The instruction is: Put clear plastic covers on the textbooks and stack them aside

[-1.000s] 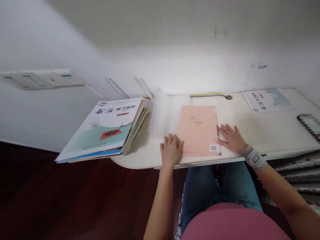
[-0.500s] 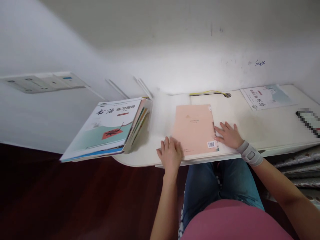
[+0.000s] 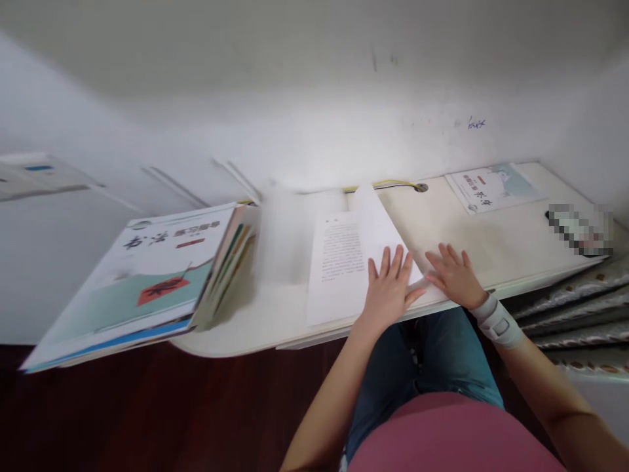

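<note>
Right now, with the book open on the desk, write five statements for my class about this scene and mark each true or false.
1. The left hand is over the open book. True.
2. The grey wrist strap is on the left arm. False: it is on the right.
3. The stack of books is left of the open book. True.
4. The right hand is a fist. False: its fingers are spread.
5. A yellow cable leads to a hole in the desk. True.

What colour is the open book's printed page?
White with dark text; the printed page shows in the head view.
</note>
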Motion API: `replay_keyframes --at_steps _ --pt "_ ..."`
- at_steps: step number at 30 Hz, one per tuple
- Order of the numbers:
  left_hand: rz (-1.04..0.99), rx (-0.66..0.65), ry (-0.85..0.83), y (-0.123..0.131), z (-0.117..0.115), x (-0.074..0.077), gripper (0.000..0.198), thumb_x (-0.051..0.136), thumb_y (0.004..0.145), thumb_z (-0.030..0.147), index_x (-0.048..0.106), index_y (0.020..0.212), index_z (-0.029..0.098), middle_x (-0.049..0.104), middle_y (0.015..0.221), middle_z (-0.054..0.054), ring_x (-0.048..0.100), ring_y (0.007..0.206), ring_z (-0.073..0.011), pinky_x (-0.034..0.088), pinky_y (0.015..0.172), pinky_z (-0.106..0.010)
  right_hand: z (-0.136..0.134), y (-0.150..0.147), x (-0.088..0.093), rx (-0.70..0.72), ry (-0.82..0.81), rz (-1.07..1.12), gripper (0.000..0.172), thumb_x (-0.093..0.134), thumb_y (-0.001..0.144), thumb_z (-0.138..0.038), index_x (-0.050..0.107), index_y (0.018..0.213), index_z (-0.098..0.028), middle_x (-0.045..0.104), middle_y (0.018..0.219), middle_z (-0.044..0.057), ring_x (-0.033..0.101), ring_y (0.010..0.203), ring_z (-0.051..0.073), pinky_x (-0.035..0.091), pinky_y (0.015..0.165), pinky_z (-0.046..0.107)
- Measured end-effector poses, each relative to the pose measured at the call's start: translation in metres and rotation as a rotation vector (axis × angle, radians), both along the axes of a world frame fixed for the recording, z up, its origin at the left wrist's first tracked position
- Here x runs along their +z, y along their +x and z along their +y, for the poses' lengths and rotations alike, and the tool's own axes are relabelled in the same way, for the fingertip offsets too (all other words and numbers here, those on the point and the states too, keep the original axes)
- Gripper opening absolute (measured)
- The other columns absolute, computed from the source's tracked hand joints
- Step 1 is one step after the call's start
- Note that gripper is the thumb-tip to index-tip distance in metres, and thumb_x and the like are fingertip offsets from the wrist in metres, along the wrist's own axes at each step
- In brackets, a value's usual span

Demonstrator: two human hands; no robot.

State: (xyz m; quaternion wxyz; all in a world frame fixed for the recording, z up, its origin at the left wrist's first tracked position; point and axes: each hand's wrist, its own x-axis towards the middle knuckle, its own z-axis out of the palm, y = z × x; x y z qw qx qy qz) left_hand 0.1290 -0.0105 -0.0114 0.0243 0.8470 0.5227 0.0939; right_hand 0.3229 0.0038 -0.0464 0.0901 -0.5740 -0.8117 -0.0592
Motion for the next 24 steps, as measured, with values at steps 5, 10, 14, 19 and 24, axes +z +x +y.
replay_keyframes --at_steps 5,10,14,19,24 --pt "0.078 -0.118 -0.080 0.044 0.024 -0.016 0.076 0.022 0.091 0.062 0.027 0.147 0.011 0.021 0.154 -0.017 0.012 0.143 -0.0339 0.011 0.112 -0.061 -0.016 0.046 -0.002 -0.055 0.011 -0.101 0.055 0.038 0.093 -0.051 0.046 0.139 -0.022 0.039 0.145 0.022 0.035 0.134 0.037 0.030 0.103 0.056" --pt "0.082 -0.167 -0.165 0.070 0.037 -0.027 0.076 0.015 0.092 0.061 0.026 0.147 0.010 0.022 0.154 -0.016 0.015 0.143 -0.0316 0.011 0.113 -0.057 -0.014 0.067 -0.003 0.000 -0.019 -0.094 0.050 0.034 0.096 -0.042 0.044 0.140 -0.019 0.039 0.146 0.019 0.038 0.133 0.031 0.031 0.104 0.048" --pt "0.089 -0.157 -0.169 0.077 0.041 -0.027 0.081 0.015 0.090 0.064 0.024 0.148 0.009 0.022 0.154 -0.018 0.013 0.144 -0.0316 0.011 0.114 -0.056 -0.013 0.070 -0.003 0.009 -0.026 -0.078 0.048 0.032 0.097 -0.038 0.043 0.140 -0.020 0.039 0.147 0.016 0.037 0.134 0.028 0.031 0.105 0.045" --pt "0.085 -0.185 -0.150 0.076 0.041 -0.026 0.083 0.018 0.088 0.067 0.023 0.148 0.011 0.018 0.155 -0.017 0.012 0.144 -0.0319 0.011 0.114 -0.055 -0.013 0.068 -0.003 0.004 -0.037 -0.086 0.048 0.033 0.097 -0.039 0.043 0.140 -0.022 0.038 0.147 0.016 0.035 0.135 0.029 0.029 0.105 0.047" --pt "0.083 -0.188 -0.143 0.075 0.040 -0.026 0.083 0.022 0.088 0.067 0.020 0.149 0.011 0.019 0.155 -0.017 0.011 0.144 -0.0316 0.010 0.114 -0.055 -0.012 0.068 -0.004 0.004 -0.042 -0.047 0.049 0.030 0.097 -0.040 0.045 0.139 -0.017 0.039 0.147 0.015 0.035 0.134 0.029 0.028 0.106 0.046"
